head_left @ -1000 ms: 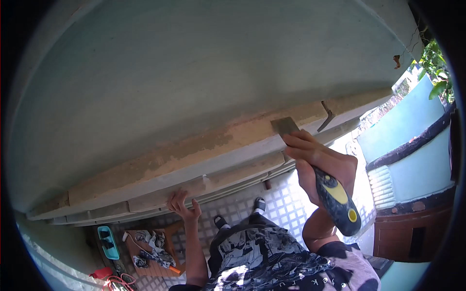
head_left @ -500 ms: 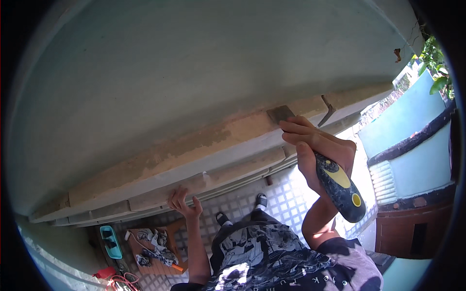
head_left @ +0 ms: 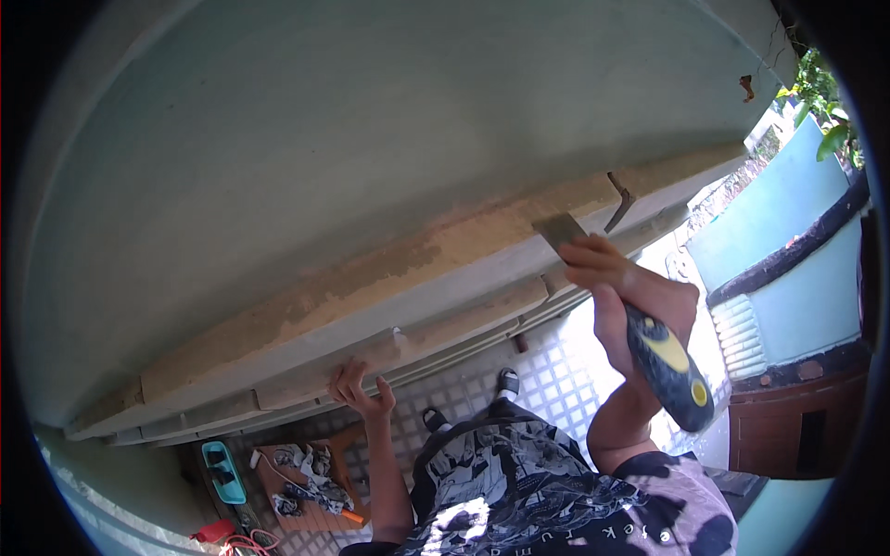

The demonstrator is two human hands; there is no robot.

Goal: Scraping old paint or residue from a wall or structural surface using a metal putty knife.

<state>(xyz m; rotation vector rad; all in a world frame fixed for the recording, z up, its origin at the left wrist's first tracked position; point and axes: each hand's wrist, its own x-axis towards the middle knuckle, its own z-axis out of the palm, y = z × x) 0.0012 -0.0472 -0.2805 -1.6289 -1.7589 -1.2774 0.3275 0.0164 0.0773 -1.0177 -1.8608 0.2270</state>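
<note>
Our right hand (head_left: 649, 292) clamped on a putty knife (head_left: 669, 361) at a patchy ledge (head_left: 371, 289)

Nearest to us, on the right, we have our fingers wrapped around the putty knife's black-and-yellow handle, which slants down toward us. Its flat blade points away, over the ledge's tan edge; whether it presses there we cannot tell. Our printed shirt (head_left: 677, 505) fills the near middle.

Left of that, well apart from the right hand, our left hand (head_left: 363, 389) is empty, its fingers spread and slightly curled beside the lower ledge (head_left: 315, 372); we cannot make out whether it touches. The upper ledge is blotched tan and grey, with a dark bent strip (head_left: 621, 202) just right of the blade, and a pale green wall (head_left: 371, 139) extends beyond it.

Farther below us, dark sandals (head_left: 507, 380) stand on the tiled floor (head_left: 549, 369). To the left, a wooden desk (head_left: 311, 522) carries crumpled printed paper (head_left: 320, 463) and an orange-handled tool (head_left: 350, 515); a turquoise tray (head_left: 238, 484) is beside it.

Far right, we see a light blue wall (head_left: 802, 310) and green leaves (head_left: 832, 142).
</note>
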